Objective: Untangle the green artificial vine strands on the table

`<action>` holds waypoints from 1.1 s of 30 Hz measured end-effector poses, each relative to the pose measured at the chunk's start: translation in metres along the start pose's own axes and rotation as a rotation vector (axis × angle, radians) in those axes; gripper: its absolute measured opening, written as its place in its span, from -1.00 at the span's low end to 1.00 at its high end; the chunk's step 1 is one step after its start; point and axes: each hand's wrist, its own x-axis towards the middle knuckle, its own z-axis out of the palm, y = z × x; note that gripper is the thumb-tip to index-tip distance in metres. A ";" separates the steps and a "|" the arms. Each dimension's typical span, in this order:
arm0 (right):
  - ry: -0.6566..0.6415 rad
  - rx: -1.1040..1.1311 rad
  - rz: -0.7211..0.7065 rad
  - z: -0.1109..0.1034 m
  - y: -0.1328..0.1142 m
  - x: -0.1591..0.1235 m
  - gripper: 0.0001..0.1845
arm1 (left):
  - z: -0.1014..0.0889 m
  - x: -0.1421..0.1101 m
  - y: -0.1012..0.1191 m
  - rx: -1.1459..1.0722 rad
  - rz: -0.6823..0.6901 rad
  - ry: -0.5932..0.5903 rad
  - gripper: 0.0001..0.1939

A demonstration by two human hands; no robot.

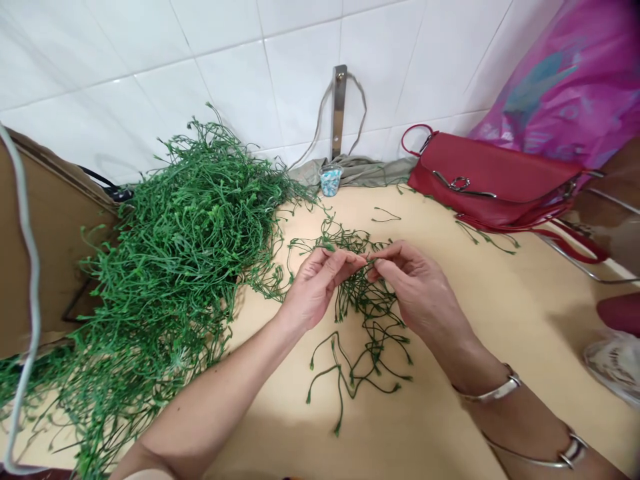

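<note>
Thin green plastic-looking stems with small bud-like tips lie in a loose pile point(373, 313) on the table point(500, 333). Above that pile, my left hand point(323, 277) pinches between thumb and fingers at one end of a green stem. Facing it, my right hand point(417, 280) has its thumb and index finger closed on the same small piece, the fingertips of both hands almost meeting. Much of the held stem is hidden by the fingers. A few separate stems point(340, 380) lie nearer to me, below the hands.
A big heap of green stems point(195, 213) rises at the left beside a cardboard box point(50, 247) and a pale cable point(31, 267). Along the tiled wall sit a small blue-white cup point(331, 181), a red handbag point(500, 170) and a purple plastic bag point(565, 80). A clear plastic bag point(615, 363) lies far right.
</note>
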 end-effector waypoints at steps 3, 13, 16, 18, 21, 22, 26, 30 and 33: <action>0.012 0.027 0.012 -0.001 -0.002 0.003 -0.94 | 0.003 -0.001 0.000 0.022 0.031 -0.017 -0.74; -0.179 -0.108 -0.037 -0.008 -0.007 -0.001 -0.72 | 0.002 0.000 0.004 0.017 0.064 0.105 -0.66; -0.190 -0.234 -0.072 -0.008 -0.003 -0.002 -0.71 | 0.001 0.002 0.005 -0.004 0.040 0.134 -0.65; -0.188 -0.279 -0.094 -0.008 -0.001 -0.002 -0.74 | -0.001 0.003 0.005 -0.032 0.025 0.145 -0.65; -0.120 -0.351 -0.149 -0.012 -0.002 -0.001 -0.76 | -0.004 0.006 0.004 -0.083 0.009 0.178 -0.67; -0.073 -0.399 -0.191 -0.014 -0.004 -0.001 -0.76 | -0.005 0.007 0.004 -0.097 0.008 0.194 -0.67; 0.105 -0.644 -0.532 -0.015 -0.009 -0.003 -0.82 | -0.007 0.009 0.004 -0.100 0.011 0.241 -0.66; 0.043 -0.803 -0.803 -0.010 -0.007 -0.004 -0.80 | -0.003 0.006 0.005 -0.058 0.005 0.218 -0.64; -0.029 -0.851 -0.834 -0.007 -0.001 -0.003 -0.75 | -0.001 0.004 0.005 -0.044 0.013 0.204 -0.64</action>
